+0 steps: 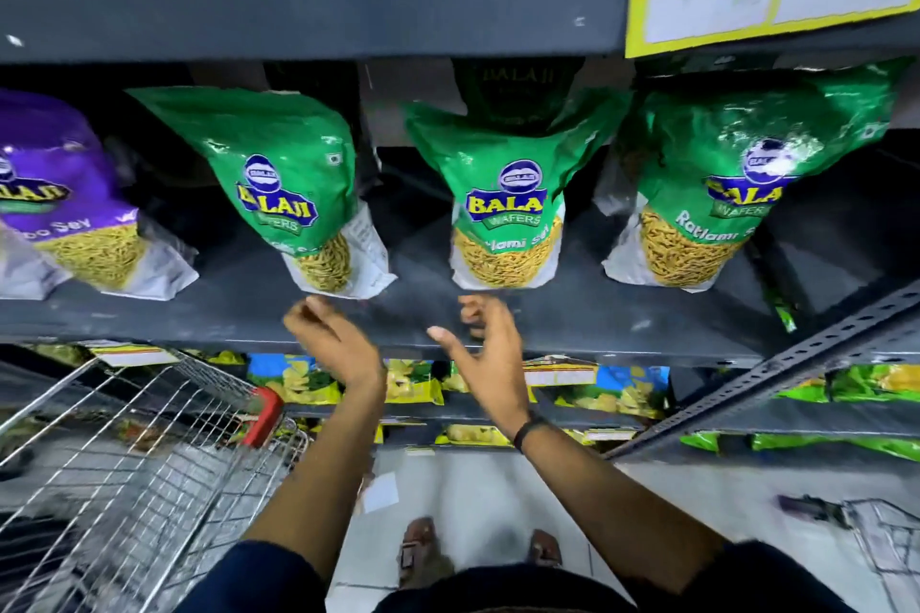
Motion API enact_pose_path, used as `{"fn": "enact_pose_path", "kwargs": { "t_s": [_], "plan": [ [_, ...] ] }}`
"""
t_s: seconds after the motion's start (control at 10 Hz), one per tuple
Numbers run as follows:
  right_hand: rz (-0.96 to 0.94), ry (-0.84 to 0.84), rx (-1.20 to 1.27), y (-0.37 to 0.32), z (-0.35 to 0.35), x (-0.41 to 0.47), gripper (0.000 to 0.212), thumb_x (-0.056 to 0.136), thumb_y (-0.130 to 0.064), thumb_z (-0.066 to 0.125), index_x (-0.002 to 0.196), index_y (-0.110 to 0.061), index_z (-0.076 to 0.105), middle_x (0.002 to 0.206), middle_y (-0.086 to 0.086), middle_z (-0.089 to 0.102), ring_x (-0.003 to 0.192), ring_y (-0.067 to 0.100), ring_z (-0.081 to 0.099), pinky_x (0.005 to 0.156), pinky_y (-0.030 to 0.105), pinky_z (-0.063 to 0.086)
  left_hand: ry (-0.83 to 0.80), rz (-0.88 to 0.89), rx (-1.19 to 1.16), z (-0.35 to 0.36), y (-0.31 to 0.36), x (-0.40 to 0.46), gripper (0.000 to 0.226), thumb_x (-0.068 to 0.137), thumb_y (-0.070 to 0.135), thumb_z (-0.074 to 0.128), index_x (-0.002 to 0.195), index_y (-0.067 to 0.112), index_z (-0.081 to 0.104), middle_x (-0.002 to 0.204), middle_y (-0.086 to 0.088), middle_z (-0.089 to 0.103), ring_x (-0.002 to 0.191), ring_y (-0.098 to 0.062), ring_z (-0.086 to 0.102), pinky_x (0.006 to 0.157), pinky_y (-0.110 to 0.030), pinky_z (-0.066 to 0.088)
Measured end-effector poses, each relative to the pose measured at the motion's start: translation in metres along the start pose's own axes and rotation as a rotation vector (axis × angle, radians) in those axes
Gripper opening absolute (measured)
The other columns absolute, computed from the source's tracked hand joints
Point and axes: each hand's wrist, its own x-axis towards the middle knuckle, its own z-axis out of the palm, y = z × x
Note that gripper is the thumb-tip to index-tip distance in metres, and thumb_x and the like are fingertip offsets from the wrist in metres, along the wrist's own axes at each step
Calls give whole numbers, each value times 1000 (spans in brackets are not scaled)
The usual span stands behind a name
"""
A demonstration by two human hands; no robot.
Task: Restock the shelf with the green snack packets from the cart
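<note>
Standing along the dark shelf [622, 314] across the middle of the frame: a purple packet [64, 194] at far left, then three green packets, left [288, 184], centre [508, 209] and right [722, 194]. Lower left, a wire cart [124, 453]. Below the shelf edge at centre, left hand [333, 343] and right hand [483, 343], both empty, fingers loosely curled, touching no packet.

Three green snack packets [503, 194] stand upright on the shelf [572, 309]; cart [124, 453] lower left.
</note>
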Motion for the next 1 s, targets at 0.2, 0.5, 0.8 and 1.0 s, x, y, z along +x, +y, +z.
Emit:
{"fn": "enact_pose_path", "kwargs": {
  "t_s": [0.2,0.5,0.8,1.0],
  "plan": [
    [-15,-160,43,-41,67,52,87,67,-25,79,139,-14,32,144,6,40,129,8,35,111,28,31,-160,-141,48,-24,16,103,38,97,31,32,121,2,41,133,-17,48,120,-25,46,98,-27,34],
    [68,-206,106,-68,119,100,87,62,-4,81,134,-6,31,127,1,46,118,9,43,107,28,37,-819,-150,73,-22,17,151,54,72,72,34,112,39,48,134,4,49,128,-16,44,114,-47,32],
    [96,-127,72,-78,147,91,78,57,-11,85,123,-7,43,131,10,56,111,11,49,102,29,42,-777,-94,-22,-43,16,158,25,84,56,30,96,38,43,103,21,52,85,25,53,84,-15,40],
    [79,-154,116,-80,148,85,86,61,-18,84,132,-11,36,141,7,48,126,13,44,109,32,38,-757,-115,-9,-47,22,155,92,66,83,34,134,20,35,146,-3,40,132,-8,39,108,-24,33]
  ]
}}
